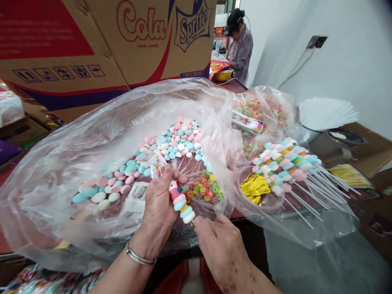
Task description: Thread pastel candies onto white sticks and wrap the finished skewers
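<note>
A candy skewer [183,207] of pink, blue, yellow and white pieces slants between my two hands. My left hand [161,200] is closed around its upper end, where a red-and-white piece shows; a small clear printed wrapper [158,165] sticks up from the same fingers. My right hand [219,241] pinches at the lower end, just below the white piece, and mostly hides the stick there. Behind the hands lie loose pink, blue and white candies [180,141] on a big clear plastic bag [101,110]. Small ring-shaped gummies [204,188] sit just beyond the skewer.
Finished candy skewers [288,161] are heaped at right, beside gold twist ties [255,187] in a clear round tub. Bagged gummies [269,108] stand behind. A large cardboard box [107,45] blocks the back left. Another person [240,49] works at the far end.
</note>
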### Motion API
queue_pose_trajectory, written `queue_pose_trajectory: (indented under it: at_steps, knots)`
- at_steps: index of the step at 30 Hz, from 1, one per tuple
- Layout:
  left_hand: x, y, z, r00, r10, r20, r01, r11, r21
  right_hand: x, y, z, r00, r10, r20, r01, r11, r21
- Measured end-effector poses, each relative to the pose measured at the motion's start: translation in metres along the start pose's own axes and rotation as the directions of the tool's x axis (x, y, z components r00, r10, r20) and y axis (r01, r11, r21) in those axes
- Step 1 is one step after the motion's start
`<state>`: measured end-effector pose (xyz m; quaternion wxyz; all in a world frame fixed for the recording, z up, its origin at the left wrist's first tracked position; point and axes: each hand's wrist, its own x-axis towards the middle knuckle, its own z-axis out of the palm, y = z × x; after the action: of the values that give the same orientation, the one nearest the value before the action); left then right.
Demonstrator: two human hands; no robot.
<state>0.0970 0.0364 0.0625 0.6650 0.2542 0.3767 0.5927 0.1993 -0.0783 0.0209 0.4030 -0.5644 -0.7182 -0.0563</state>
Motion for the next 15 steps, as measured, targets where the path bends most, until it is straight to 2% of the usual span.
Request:
queue_pose_trajectory:
  at_steps: [5, 10, 15]
  knots:
    - [-0.002, -0.002, 0.002, 0.996, -0.066, 0.058, 0.069, 0.997, -0.047, 0.003, 0.008, -0.006, 0.995, 0.073, 0.066, -0.076, 0.996, 0.045]
    - [-0.009, -0.008, 0.005, 0.985, -0.134, 0.106, 0.142, 0.988, -0.066, 0.005, 0.010, -0.006, 0.995, 0.101, -0.007, -0.100, 0.992, 0.082]
    - [-0.007, -0.007, 0.004, 0.984, -0.148, 0.094, 0.155, 0.986, -0.063, 0.004, 0.003, -0.001, 0.979, 0.201, 0.029, -0.202, 0.947, 0.249]
